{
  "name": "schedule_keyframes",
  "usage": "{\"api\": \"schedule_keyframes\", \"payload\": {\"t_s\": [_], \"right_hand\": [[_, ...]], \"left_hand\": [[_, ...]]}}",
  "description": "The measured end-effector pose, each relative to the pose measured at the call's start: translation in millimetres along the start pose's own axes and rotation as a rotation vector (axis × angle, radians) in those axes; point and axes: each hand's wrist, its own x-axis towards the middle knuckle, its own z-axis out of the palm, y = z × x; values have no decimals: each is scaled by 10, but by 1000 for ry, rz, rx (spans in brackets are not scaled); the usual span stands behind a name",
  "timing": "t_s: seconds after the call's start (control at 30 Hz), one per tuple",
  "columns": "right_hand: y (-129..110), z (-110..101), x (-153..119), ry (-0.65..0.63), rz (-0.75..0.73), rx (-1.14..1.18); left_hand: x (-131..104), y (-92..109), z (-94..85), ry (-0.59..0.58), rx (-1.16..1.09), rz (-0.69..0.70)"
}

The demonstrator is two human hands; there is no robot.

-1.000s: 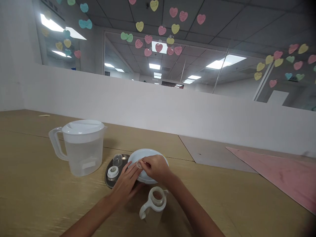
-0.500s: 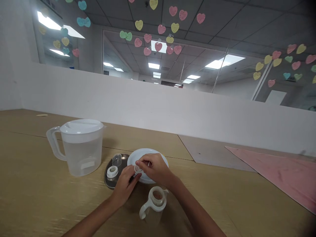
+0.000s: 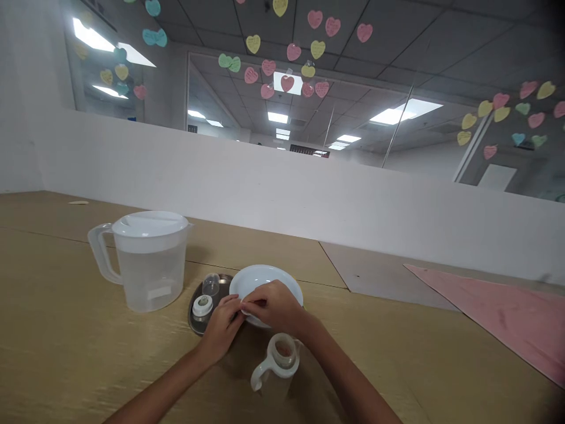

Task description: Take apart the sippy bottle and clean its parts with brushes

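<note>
Pinched a small, mostly hidden piece between left hand and right hand, toward eight o'clock of the plate, with the bottle at five. Seemingly was mid-adjustment; probably needed steady pinching next.

Pink sheet lies on the surface, far right. Heart-shaped notes stuck on glass above a white partition.

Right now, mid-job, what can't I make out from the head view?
Head view: anything between the left hand and right hand; the hands hide it.
Head view: part of the white dish, covered by the right hand.
Head view: the writing on the heart-shaped notes, too small to read.
</note>
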Motion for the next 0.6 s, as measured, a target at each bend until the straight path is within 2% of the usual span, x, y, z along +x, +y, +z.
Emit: {"api": "schedule_keyframes", "payload": {"t_s": [0.3,0.6], "right_hand": [[-43,-84,-33,219,-123,117],[-260,-329,-79,399,-70,318]], "left_hand": [[36,16,19,31,-15,91],[12,26,84,93,46,175]]}}
